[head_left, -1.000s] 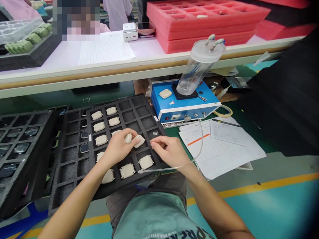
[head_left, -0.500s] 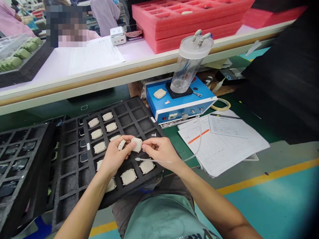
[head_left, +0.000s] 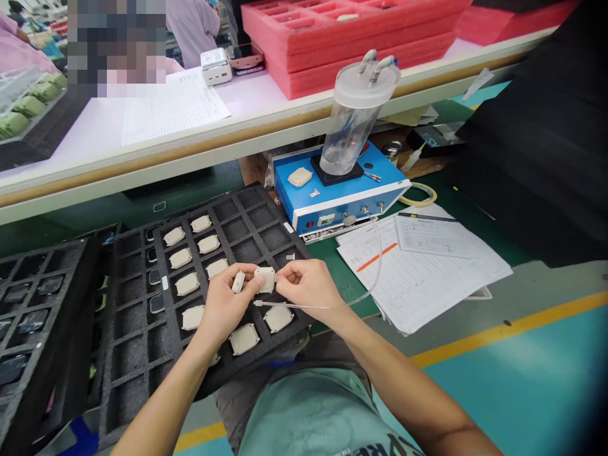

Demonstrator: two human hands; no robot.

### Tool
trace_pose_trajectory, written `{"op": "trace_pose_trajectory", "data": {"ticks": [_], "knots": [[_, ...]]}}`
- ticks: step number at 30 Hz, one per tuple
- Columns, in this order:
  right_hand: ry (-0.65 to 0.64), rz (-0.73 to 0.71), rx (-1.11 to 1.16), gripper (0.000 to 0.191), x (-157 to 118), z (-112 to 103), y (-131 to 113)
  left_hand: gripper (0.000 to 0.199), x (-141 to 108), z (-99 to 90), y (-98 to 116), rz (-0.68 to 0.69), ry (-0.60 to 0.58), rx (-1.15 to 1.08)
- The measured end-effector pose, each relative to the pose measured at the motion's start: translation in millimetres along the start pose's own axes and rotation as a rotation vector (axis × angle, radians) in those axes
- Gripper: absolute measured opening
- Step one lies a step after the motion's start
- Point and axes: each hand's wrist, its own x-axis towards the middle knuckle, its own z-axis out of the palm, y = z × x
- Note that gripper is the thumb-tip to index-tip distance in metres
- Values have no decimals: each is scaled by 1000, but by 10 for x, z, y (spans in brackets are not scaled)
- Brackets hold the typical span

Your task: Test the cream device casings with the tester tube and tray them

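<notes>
My left hand (head_left: 232, 294) is closed around a cream watch case (head_left: 266, 280), its thumb lying across the face. A second small cream piece (head_left: 238, 282) is tucked between the fingers of that hand. My right hand (head_left: 306, 288) pinches at the case's right edge; anything tiny between its fingertips is hidden. A thin tube with a nozzle tip (head_left: 285, 305) lies along the lower side of the right hand, seemingly held in it, pointing left. Below both hands, a black foam tray (head_left: 247, 231) holds several cream cases (head_left: 244, 339) in its compartments.
A blue machine (head_left: 304, 209) bears a clear cylinder (head_left: 342, 142) and a loose cream case (head_left: 300, 177). Papers (head_left: 422, 272) lie to the right. More foam trays (head_left: 42, 329) stand left. A raised shelf (head_left: 180, 147) crosses behind, with red foam trays (head_left: 332, 57) and a person beyond.
Both hands have shifted slightly right and down with the watch case, which has turned a little. The right fingertips stay at its edge. The whole view has moved slightly.
</notes>
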Motion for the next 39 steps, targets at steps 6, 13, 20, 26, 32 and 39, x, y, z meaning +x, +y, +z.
{"op": "trace_pose_trajectory", "data": {"ticks": [6,13,20,26,32,39], "knots": [[78,108,96,15,-42,-293,90,29,-1,-25,-39,106,118,259],[-36,-10,172,13,-226,-188,-198,37,-254,8,-20,74,104,-294],[-94,-134,85,12,-266,-27,-390,35,-393,135,-63,89,70,-301],[-99,-162,-16,12,-278,-47,-388,32,-435,147,-28,140,103,-112],[-119,-169,-26,12,-279,-46,-358,27,-477,212,-72,208,200,61],[-294,-38,267,11,-220,-36,-240,34,-483,339,-137,90,129,-274]]}}
